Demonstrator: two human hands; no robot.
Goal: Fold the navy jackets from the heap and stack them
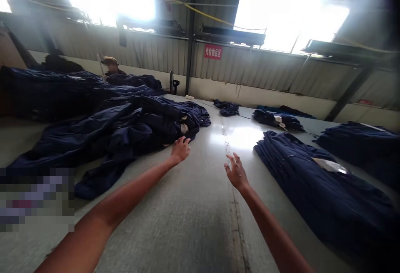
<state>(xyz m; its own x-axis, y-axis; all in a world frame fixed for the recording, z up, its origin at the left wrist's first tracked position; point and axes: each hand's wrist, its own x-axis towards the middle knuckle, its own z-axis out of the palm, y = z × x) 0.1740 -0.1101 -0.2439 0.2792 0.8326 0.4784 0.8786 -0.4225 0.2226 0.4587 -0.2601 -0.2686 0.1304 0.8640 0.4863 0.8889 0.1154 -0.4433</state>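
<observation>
My left hand (181, 150) reaches forward over the table, its fingers spread and slightly bent, at the near right edge of a loose heap of dark navy garments (134, 127). Whether the fingertips touch the cloth I cannot tell. Pale labels (184, 128) show on the heap just beyond that hand. My right hand (236, 173) is held over the tabletop (193, 202) with its fingers apart and nothing in them. To its right lies a neat stack of folded navy garments (300, 173), with a clear plastic-like packet or tag (331, 165) on top.
More folded navy piles lie at the far right (362, 144) and further back (276, 120). A small dark bundle (227, 108) sits near the table's far side. At the back left, a person (113, 67) is behind heaped garments, near a black fan (172, 83). A seam (236, 214) runs along the table.
</observation>
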